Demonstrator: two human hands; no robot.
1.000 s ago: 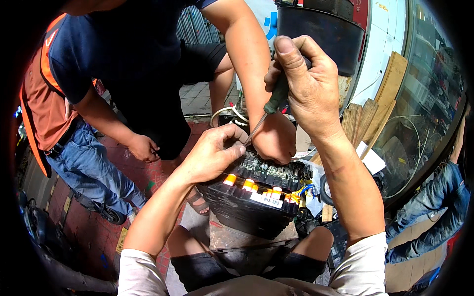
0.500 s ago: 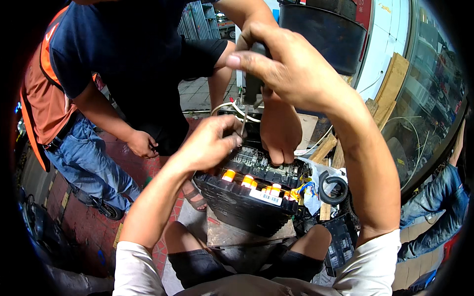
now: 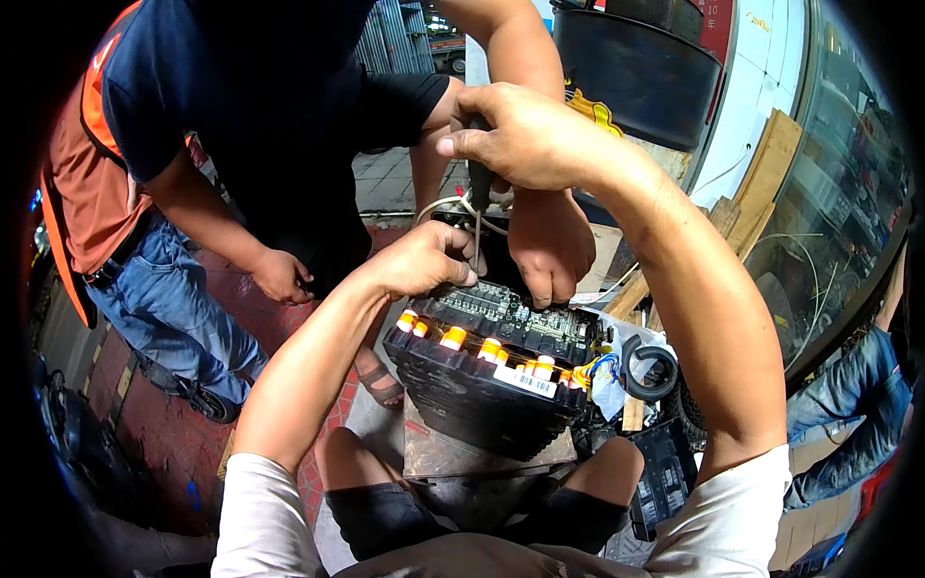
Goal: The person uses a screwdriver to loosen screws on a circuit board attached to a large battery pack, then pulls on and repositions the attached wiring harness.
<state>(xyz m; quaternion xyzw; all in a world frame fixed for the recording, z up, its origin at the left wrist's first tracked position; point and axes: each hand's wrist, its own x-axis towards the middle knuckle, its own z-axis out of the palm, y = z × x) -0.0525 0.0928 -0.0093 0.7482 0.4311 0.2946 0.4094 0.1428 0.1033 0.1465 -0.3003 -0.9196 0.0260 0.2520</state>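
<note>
Black plastic forms the casing of the battery pack, which sits just below the picture's middle on a worn wooden block between the person's knees. Along its top edge run orange-capped terminals, and a green circuit board lies on top, toward twelve o'clock of the casing.

The right hand is at about twelve o'clock from the pack, raised above it, with its fingers curled tight around the dark handle of a screwdriver. The shaft points straight down toward the far edge of the board. The left hand lies at about eleven o'clock from the pack, loosely curled, its fingertips pinched narrow around the lower shaft of the screwdriver just above the board.

A second person in a dark shirt stands opposite. One of their hands presses down on the far edge of the board at one o'clock, just beside the screwdriver; the other hand hangs half closed at nine o'clock, well apart from the pack. White wires loop behind the shaft. A black ring-shaped part lies at three o'clock, near blue and yellow wires.
</note>
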